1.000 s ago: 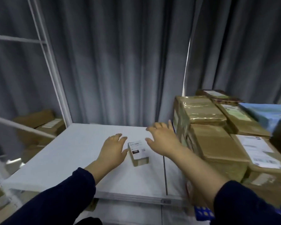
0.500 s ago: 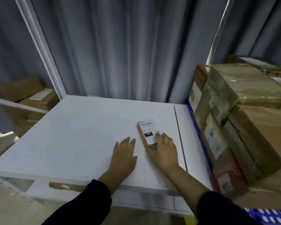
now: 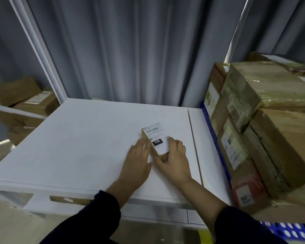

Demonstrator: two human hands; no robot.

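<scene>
Box (image 3: 154, 138) lies label-up on table (image 3: 77, 147), right of centre. Left hand (image 3: 136, 164) flat, straight fingers pressed to its left side. Right hand (image 3: 174, 162) grips it, thumb at near end, fingers along right edge. Cartons (image 3: 271, 120) stacked right.

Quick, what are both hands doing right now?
Left hand: open, fingers flat against the small box.
Right hand: gripping the small box.
</scene>
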